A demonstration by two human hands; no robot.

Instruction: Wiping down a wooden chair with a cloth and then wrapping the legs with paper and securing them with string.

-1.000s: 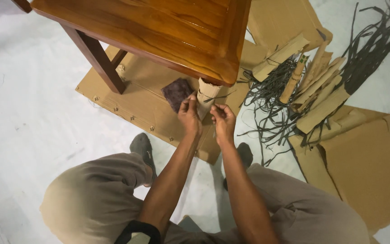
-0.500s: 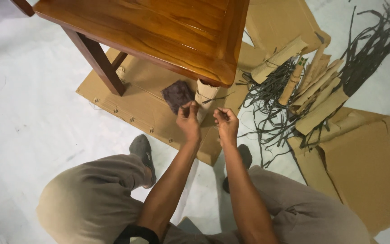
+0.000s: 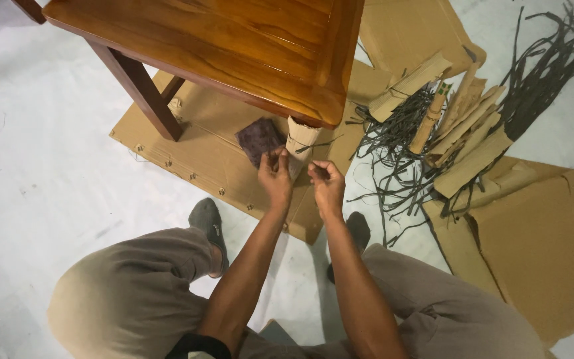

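A glossy wooden table (image 3: 234,46) stands on flattened cardboard (image 3: 194,143). Its near leg is wrapped in a cardboard sleeve (image 3: 300,136) with a thin dark strap around it. My left hand (image 3: 275,174) and my right hand (image 3: 327,181) are just in front of the sleeve, a little apart. Each has thumb and fingers pinched on an end of the thin strap, which is hard to make out. A dark brownish square pad (image 3: 259,138) lies on the cardboard beside my left hand.
To the right lie a tangle of dark straps (image 3: 406,146) and a pile of folded cardboard strips (image 3: 463,126). A large cardboard sheet (image 3: 539,246) lies at the far right. My bent knees and dark-socked feet (image 3: 207,219) are on the white floor.
Both hands dropped slightly from the sleeve and drew back toward me, then shifted a little left. The fingers stay pinched throughout.
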